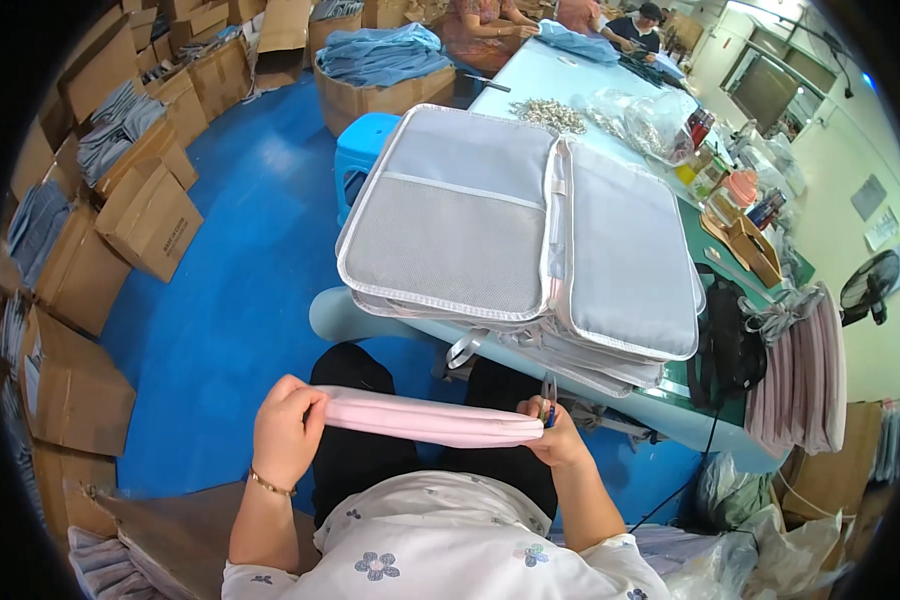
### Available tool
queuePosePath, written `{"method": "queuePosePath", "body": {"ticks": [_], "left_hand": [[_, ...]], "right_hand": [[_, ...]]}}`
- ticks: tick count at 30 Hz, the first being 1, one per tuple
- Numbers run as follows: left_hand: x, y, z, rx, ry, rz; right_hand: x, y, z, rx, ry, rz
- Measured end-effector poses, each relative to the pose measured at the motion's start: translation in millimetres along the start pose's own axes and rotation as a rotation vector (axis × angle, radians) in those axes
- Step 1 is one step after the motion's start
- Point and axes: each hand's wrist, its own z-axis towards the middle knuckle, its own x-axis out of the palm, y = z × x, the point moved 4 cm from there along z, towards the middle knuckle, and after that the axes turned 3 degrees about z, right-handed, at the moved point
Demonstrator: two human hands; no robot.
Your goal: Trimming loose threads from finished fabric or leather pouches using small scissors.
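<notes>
A folded pink padded fabric piece, seen nearly edge-on, stretches level across my lap. My left hand is closed round its left end. At its right end is my right hand, with the fingers closed on a small pair of scissors and the pink piece's corner. The blades point up, away from me, just beyond the edge of the piece. Beyond my knees, a stack of grey mesh-pocket fabric cases with white binding lies spread open on the table.
A blue stool stands behind the stack. Cardboard boxes filled with folded fabric line the left. Pink folded pieces and a black backpack sit at the right. Metal parts lie farther up the table, where other people work.
</notes>
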Motion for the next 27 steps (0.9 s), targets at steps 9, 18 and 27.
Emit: {"method": "queuePosePath", "body": {"ticks": [9,18,27], "left_hand": [[-12.7,-18.2,-12.9,-0.006,0.013,0.352],[-18.7,-9.4,-11.4,0.104,0.148,0.159],[-22.4,-11.8,-18.9,0.214,0.314,0.186]], "right_hand": [[6.1,22.0,-11.4,-0.121,0.033,-0.454],[0.7,34.1,-9.5,-0.153,-0.088,-0.597],[1.1,28.2,-10.7,-0.172,-0.135,-0.513]]}}
